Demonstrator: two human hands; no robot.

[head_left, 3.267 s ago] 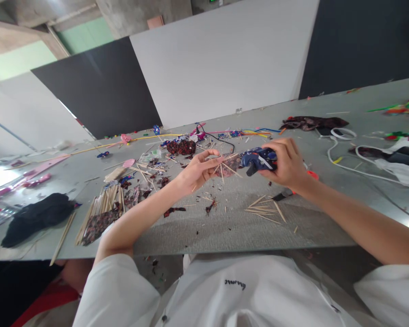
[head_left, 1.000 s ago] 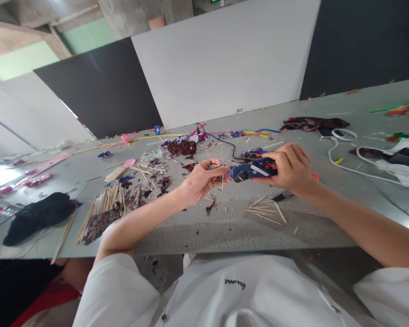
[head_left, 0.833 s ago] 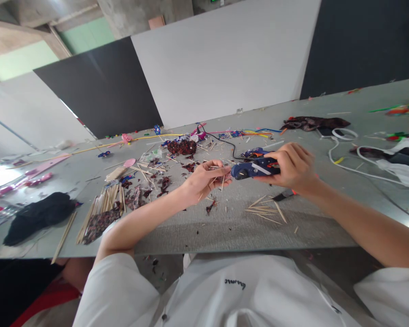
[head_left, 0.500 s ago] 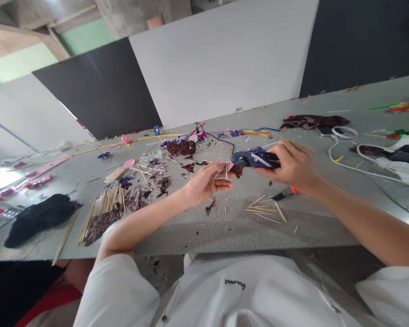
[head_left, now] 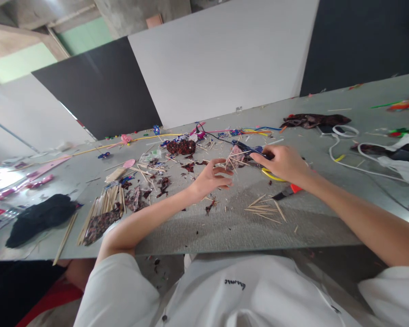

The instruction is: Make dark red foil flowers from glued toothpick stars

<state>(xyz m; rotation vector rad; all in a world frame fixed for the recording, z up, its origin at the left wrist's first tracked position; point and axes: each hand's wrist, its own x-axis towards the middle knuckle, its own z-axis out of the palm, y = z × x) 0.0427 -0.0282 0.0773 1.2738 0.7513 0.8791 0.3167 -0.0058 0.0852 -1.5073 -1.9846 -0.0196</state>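
My left hand (head_left: pixel 214 178) is raised over the middle of the table with its fingers curled. Its fingertips hold the edge of a small pinkish patterned fabric piece (head_left: pixel 235 156) with thin wooden sticks across it. My right hand (head_left: pixel 282 162) grips a dark blue glue gun (head_left: pixel 247 147), now low behind the fabric piece. A pale glue stick (head_left: pixel 276 141) shows at the gun's back, and my fingers hide much of its body. Below the right hand lie a yellow curved piece (head_left: pixel 273 175) and a black and red tool (head_left: pixel 286 193), partly covered by the wrist.
Loose wooden sticks (head_left: pixel 264 210) lie near the front edge. A bag of sticks (head_left: pixel 104 218), dark cloth (head_left: pixel 41 220) and dark red scraps (head_left: pixel 163 185) are on the left. A dark red textured lump (head_left: pixel 181 146) sits farther back. A white cable (head_left: pixel 341 163) loops at right.
My right hand has lowered and tilted the glue gun. The fabric piece shows more fully, higher beside my left fingers. The yellow curved piece has come into sight.
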